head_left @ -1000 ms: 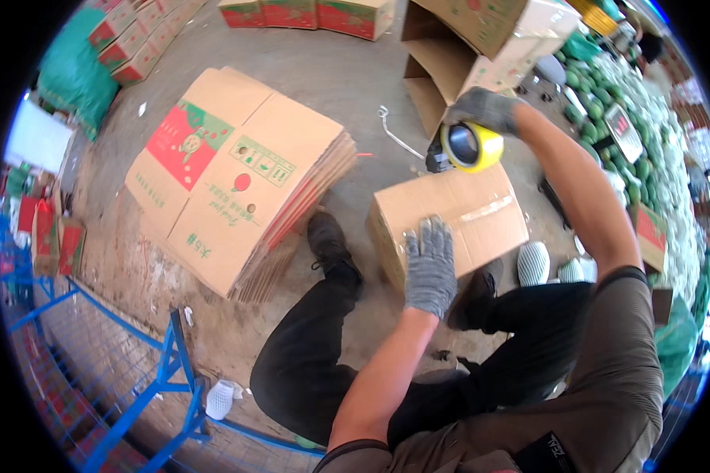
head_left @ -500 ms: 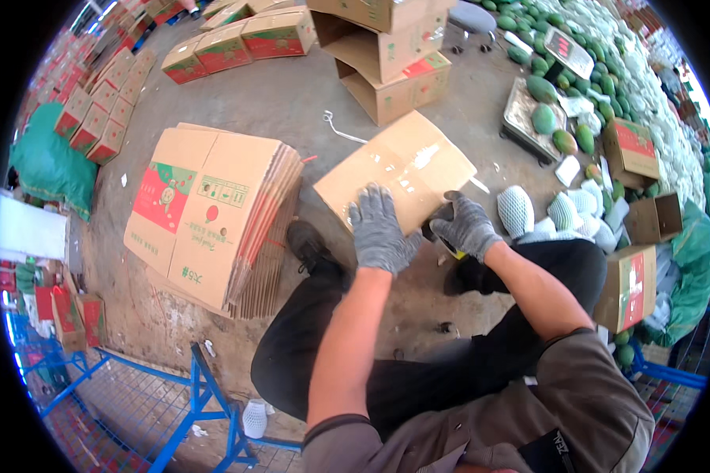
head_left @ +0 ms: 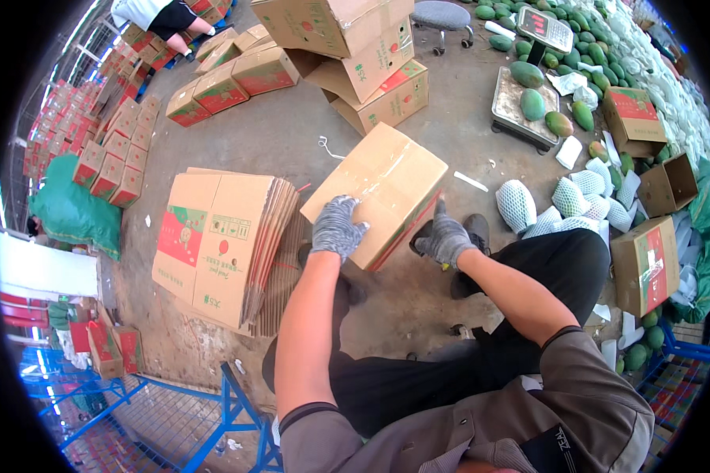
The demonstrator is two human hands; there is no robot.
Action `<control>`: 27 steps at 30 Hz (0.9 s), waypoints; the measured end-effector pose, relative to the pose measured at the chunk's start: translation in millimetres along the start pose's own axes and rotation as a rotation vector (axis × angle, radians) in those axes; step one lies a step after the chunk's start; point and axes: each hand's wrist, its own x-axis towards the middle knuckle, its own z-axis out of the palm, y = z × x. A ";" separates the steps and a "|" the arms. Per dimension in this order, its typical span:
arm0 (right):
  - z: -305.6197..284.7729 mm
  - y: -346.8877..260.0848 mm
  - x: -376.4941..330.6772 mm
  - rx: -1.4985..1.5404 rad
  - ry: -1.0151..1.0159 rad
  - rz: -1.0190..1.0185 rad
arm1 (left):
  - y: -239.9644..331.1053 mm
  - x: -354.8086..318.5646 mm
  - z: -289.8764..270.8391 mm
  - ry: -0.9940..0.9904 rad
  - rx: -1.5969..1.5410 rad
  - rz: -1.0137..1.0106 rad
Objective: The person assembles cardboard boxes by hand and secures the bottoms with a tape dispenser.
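A taped cardboard box (head_left: 390, 175) sits at an angle in front of me, its red side showing toward the lower right. My gloved left hand (head_left: 338, 229) grips its near left edge, fingers on the top and thumb pointing right. At the box's right side is my gloved right hand (head_left: 447, 239), one finger stretched up along the side and the others curled. A dark object with a hint of yellow shows under this hand; its kind is hidden. To the left lies a stack of flattened cartons (head_left: 213, 236).
Open boxes (head_left: 386, 59) are stacked ahead. On the right stand a scale (head_left: 521, 110) with mangoes, foam net sleeves (head_left: 576, 197) and more boxes (head_left: 647, 264). A blue metal frame (head_left: 221, 414) is at the lower left. A person (head_left: 166, 20) bends far left.
The box has turned and shifted slightly left, showing its red side. My left hand has slid from the top to the near left edge. My right hand has moved slightly lower.
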 end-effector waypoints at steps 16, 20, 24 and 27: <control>25.8 138.8 -58.2 1.553 0.630 0.508 | 98.8 37.1 -30.0 -0.046 -0.608 0.211; -75.2 173.6 -98.6 1.918 0.690 0.026 | 220.0 48.1 -91.8 0.042 -0.459 0.535; -149.6 269.3 -136.6 1.587 0.908 -0.266 | 365.8 67.5 -99.2 0.454 -0.907 1.033; -132.4 173.8 -122.4 1.364 0.653 -0.412 | 366.9 33.4 -111.8 0.234 -0.851 1.193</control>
